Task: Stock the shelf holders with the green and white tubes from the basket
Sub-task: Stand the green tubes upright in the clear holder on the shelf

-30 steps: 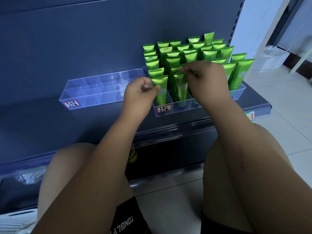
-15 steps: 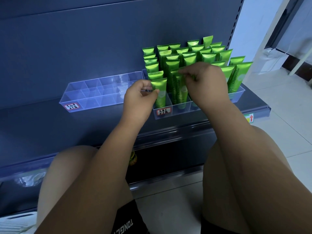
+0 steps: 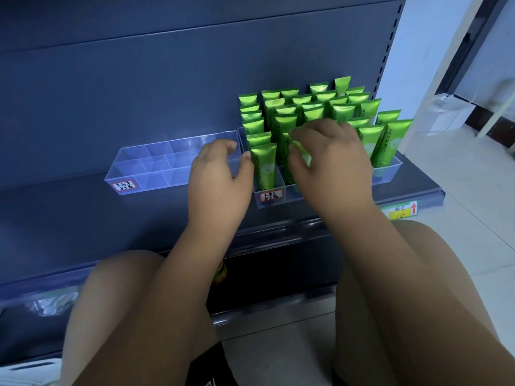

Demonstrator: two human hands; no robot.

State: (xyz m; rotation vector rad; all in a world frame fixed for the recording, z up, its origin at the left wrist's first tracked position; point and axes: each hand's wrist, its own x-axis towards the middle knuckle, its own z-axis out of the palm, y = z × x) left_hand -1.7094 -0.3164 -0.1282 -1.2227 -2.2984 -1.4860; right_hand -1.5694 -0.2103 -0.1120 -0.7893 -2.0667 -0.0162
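Observation:
Several green tubes [image 3: 323, 107] stand upright in the right clear shelf holder [image 3: 391, 174]. My left hand [image 3: 220, 182] hovers at that holder's left front corner with fingers loosely curled and nothing in them; its thumb is close beside the front-left tube [image 3: 263, 165]. My right hand [image 3: 331, 165] lies over the front of the second column, with spread fingers touching a green tube [image 3: 301, 153] that shows between them. Its thumb is hidden. A second clear holder [image 3: 131, 174] to the left has bare compartments. No basket is in view.
Both holders sit on a dark blue shelf [image 3: 69, 213] against a blue back panel. My bare knees [image 3: 117, 288] are below the shelf edge. A yellow price tag [image 3: 400, 211] hangs at the shelf's right end. White tiled floor [image 3: 459, 190] lies to the right.
My left hand has let go of the front-left tube and drawn back a little to the left. My right hand has dropped lower and its fingers have spread from a pinch.

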